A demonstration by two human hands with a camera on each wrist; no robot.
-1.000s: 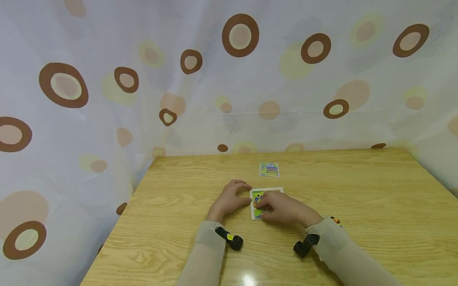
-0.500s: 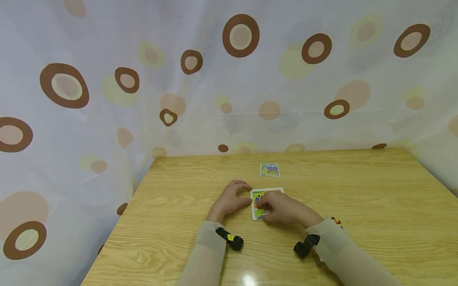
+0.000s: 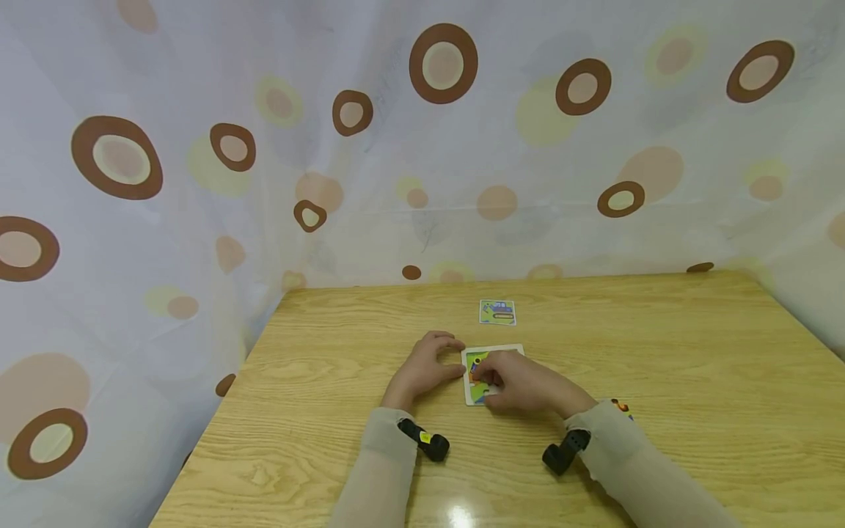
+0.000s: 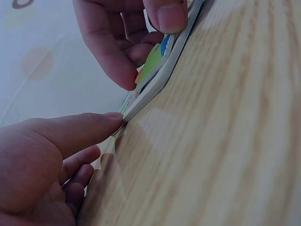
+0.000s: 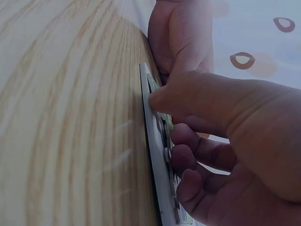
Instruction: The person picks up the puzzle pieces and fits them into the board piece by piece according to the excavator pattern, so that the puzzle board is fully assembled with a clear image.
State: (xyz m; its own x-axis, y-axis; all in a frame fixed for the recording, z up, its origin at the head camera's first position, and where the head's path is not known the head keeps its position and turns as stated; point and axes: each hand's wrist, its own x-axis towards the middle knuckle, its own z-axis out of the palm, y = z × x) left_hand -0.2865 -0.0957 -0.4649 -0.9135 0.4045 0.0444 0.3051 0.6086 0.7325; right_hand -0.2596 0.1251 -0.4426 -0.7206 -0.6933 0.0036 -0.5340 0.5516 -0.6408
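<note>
A small puzzle board [image 3: 468, 394] with a white rim and a green, orange and blue picture lies flat on the table. Beside its left edge my left hand [image 3: 425, 367] rests, the straight thumb touching the rim in the left wrist view and the index finger near the upper corner. My right hand [image 3: 524, 383] bends over the board and covers much of the picture. Between its thumb and index finger it pinches a green puzzle piece [image 4: 153, 61], which looks slightly raised at one edge. The right wrist view shows its other fingers curled against the pieces.
Beyond the board lies a square picture card [image 3: 497, 313] of an excavator. Another colourful item [image 3: 621, 408] is mostly hidden behind my right sleeve. The wooden table [image 3: 317, 440] meets a patterned curtain [image 3: 370, 169] at the back and left.
My right fingers shift only slightly over the board, and the bit of picture showing beneath them changes a little. My left hand stays at the board's edge.
</note>
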